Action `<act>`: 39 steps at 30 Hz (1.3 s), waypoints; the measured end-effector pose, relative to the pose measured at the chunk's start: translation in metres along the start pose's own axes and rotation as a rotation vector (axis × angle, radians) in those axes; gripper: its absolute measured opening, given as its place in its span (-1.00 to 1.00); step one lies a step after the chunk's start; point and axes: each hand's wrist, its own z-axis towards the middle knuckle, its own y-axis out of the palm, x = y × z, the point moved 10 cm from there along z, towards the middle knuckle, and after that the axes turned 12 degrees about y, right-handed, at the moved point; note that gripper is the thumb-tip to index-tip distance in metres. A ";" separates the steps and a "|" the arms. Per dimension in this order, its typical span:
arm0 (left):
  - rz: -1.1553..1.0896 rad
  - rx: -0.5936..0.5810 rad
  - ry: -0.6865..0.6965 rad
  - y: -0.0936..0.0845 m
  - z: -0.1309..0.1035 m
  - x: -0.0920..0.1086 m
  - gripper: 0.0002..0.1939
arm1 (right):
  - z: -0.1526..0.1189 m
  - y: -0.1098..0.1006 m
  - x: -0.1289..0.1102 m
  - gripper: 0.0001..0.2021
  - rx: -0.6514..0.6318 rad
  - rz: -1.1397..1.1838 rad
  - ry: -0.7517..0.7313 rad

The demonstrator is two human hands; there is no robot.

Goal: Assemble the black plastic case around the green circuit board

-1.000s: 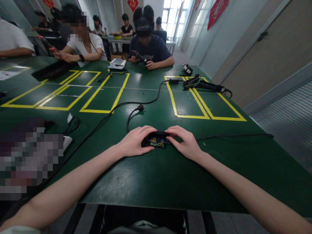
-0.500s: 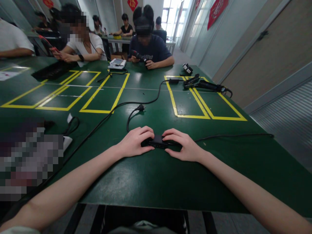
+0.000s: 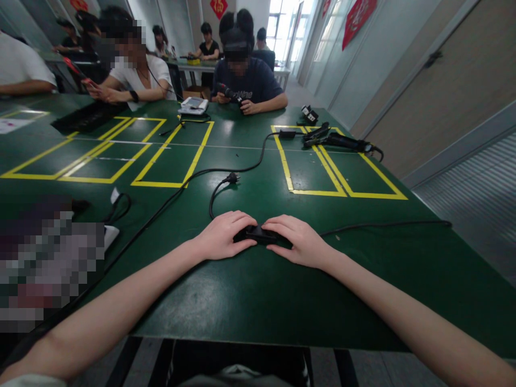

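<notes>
A black power adapter (image 3: 260, 235) lies on the green table (image 3: 250, 301) between my hands, its ends partly hidden by my fingers. My left hand (image 3: 221, 235) grips the left end, thumb on the near side and fingers over the far side. The right end is held the same way by my right hand (image 3: 302, 239). From behind my left hand a short black cord leads to a power plug (image 3: 233, 178). Beyond my right hand a thin black cable (image 3: 387, 224) runs toward the table's right edge.
Another black cable (image 3: 201, 172) crosses the table to a black tool-like device (image 3: 342, 141) at the far right. Yellow tape outlines (image 3: 318, 193) mark the tabletop. A blurred-out item (image 3: 52, 258) lies at left. Across the table, a co-worker in a dark shirt (image 3: 258, 80) holds a device.
My right hand has shifted slightly left along the adapter, so its fingertips are closer to my left hand. My left hand has barely moved.
</notes>
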 end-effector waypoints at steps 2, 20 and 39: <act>0.056 -0.025 0.010 0.001 0.002 0.002 -0.69 | 0.000 0.002 -0.004 -0.68 0.007 -0.068 -0.031; 0.019 -0.070 -0.097 0.008 0.004 0.005 -0.50 | -0.009 -0.013 -0.032 -0.73 0.137 -0.184 -0.249; -0.077 0.055 -0.143 0.006 0.000 0.000 -0.63 | -0.002 0.005 -0.007 -0.62 -0.105 -0.090 0.038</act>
